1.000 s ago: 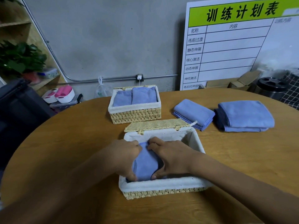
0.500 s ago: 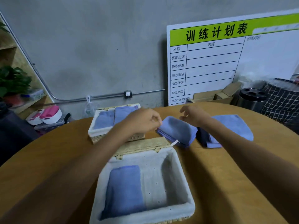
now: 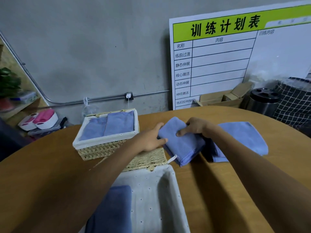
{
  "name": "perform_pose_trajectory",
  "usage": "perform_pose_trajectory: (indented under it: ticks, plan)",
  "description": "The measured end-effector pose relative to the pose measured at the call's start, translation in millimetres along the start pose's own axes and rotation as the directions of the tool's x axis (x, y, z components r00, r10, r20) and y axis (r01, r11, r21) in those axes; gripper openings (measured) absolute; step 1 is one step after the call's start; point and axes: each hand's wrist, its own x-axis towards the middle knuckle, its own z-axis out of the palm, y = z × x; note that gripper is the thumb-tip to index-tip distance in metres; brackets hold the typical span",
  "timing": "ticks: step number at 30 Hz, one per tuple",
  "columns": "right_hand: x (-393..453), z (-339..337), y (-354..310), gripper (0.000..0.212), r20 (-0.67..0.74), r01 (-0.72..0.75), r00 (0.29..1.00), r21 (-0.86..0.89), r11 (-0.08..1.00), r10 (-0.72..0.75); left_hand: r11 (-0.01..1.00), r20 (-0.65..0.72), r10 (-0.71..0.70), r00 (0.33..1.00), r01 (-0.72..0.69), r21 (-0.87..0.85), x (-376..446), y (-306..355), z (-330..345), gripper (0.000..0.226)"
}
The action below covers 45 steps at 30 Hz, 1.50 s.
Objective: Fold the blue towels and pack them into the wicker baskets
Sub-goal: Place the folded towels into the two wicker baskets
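near basket [image 3: 175,190]: its front is cut off by the bottom edge
towel in near basket [image 3: 114,207]: partly covered by the left forearm
right towel [image 3: 244,137]: near side hidden behind the right forearm
left hand [image 3: 149,138]: fingertips tucked under the folded towel [image 3: 183,142], unseen

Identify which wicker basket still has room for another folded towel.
The near basket, right in front of the person: it holds one towel on its left, with bare white lining beside it. The far basket is filled across by two towels.
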Motion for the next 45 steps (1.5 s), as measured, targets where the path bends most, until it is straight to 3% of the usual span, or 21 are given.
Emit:
perform_pose_trajectory:
  ticks: [5,8,10,13,16,18,20,22,26,29,32,37,41,45]
  plan:
    - [-42,-16,-18,0.043,-0.115,0.137,0.987,0.202,0.970,-0.115,0.958,-0.109,-0.088,0.990,0.054,-0.282,-11,9,-5,0.088]
    - [-84,-30,-46,0.034,-0.268,0.271,0.945,0.315,0.910,-0.188,0.842,-0.179,-0.146,0.973,0.027,-0.539,-26,21,-23,0.107]
    - [-113,-36,-68,0.036,-0.307,0.342,0.927,0.449,0.825,-0.217,0.690,-0.169,-0.176,0.970,-0.001,-0.724,-44,30,-37,0.102]
    - [-156,-28,-92,0.043,-0.266,0.373,0.928,0.644,0.668,-0.261,0.335,-0.076,-0.097,0.992,-0.040,-0.942,-80,37,-51,0.095]
    - [-186,5,-100,0.035,-0.175,0.310,0.943,0.774,0.552,-0.285,0.109,-0.153,-0.034,0.988,-0.149,-0.983,-120,32,-52,0.065]
    - [-198,32,-99,0.035,-0.149,0.274,0.953,0.796,0.540,-0.265,0.030,-0.249,-0.081,0.965,-0.248,-0.968,-140,22,-44,0.075]
    - [-205,59,-92,0.042,-0.132,0.237,0.965,0.804,0.546,-0.225,0.135,-0.347,-0.194,0.917,-0.326,-0.936,-164,14,-32,0.080]
    - [-212,83,-84,0.049,-0.115,0.198,0.977,0.790,0.581,-0.178,0.274,-0.384,-0.255,0.887,-0.315,-0.909,-185,3,-12,0.074]
    - [-231,111,-70,0.050,-0.133,0.180,0.983,0.618,0.765,-0.124,0.575,-0.380,-0.206,0.902,-0.203,-0.792,-217,-18,17,0.055]
    - [-243,113,-66,0.056,-0.199,0.227,0.967,0.401,0.887,-0.157,0.646,-0.358,-0.172,0.918,-0.169,-0.744,-224,-24,27,0.028]
    - [-245,109,-64,0.056,-0.299,0.305,0.910,0.017,0.952,-0.286,0.675,-0.351,-0.140,0.926,-0.169,-0.718,-222,-23,32,0.016]
    - [-249,112,-69,0.045,-0.189,0.302,0.900,-0.376,0.876,-0.392,0.757,-0.253,-0.160,0.954,-0.046,-0.652,-221,-20,46,0.016]
    - [-251,113,-68,0.044,-0.114,0.305,0.851,-0.688,0.658,-0.513,0.787,-0.191,-0.126,0.973,-0.019,-0.616,-220,-17,46,0.020]
    - [-244,109,-54,0.042,-0.030,0.366,0.845,-0.697,0.617,-0.535,0.855,-0.134,-0.088,0.987,0.006,-0.518,-217,-10,53,0.023]
